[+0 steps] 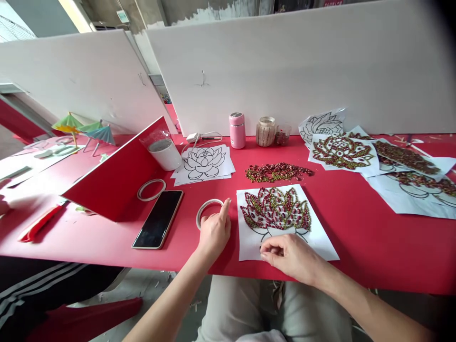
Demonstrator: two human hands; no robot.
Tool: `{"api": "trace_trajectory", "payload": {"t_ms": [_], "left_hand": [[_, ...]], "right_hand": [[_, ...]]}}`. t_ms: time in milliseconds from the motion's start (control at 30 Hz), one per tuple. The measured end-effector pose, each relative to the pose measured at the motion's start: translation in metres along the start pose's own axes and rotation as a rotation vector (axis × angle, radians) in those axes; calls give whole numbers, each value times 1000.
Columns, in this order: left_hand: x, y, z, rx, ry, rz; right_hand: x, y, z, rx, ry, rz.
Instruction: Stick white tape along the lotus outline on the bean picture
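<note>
My right hand (294,257) is closed in a pinch above the lower part of a lotus drawing (245,249). A tiny dark piece, which looks like a bean, shows at its fingertips. Red and green beans cover the drawing's upper petals, while bare black outlines show below, partly hidden by that hand. To the left of the sheet, my left hand (215,230) has its index finger stretched out and the others loosely bent. It overlaps a white tape roll (200,209); whether it touches the roll I cannot tell. Loose red and green beans (276,172) lie in a pile behind the sheet.
Left are a phone (158,220), another tape roll (151,190), a white cup (166,154) and a red board (117,178). Blank lotus sheets (204,164), a pink bottle (237,130) and a jar (265,132) stand farther back. Bean-covered pictures (344,152) overlap at right. Another person's leg (53,285) shows at left.
</note>
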State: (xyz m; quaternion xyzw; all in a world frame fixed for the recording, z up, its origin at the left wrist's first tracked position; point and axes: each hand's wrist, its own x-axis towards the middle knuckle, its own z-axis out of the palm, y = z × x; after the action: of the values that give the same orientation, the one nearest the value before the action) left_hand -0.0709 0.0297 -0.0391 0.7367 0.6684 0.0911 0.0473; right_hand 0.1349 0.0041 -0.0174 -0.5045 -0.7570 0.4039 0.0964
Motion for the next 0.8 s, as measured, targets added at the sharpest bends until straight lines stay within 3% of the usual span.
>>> {"api": "trace_trajectory", "payload": {"t_ms": [433,633,800], "left_hand": [[27,-6,-8,35,-69,30],[11,0,-15,-198,-11,-18],[-9,18,-10,-473,-55,-115]], "right_hand": [[-4,6,0,99,22,-40],[-7,9,2,119,14,-37],[-7,7,-1,115,9,-42]]}}
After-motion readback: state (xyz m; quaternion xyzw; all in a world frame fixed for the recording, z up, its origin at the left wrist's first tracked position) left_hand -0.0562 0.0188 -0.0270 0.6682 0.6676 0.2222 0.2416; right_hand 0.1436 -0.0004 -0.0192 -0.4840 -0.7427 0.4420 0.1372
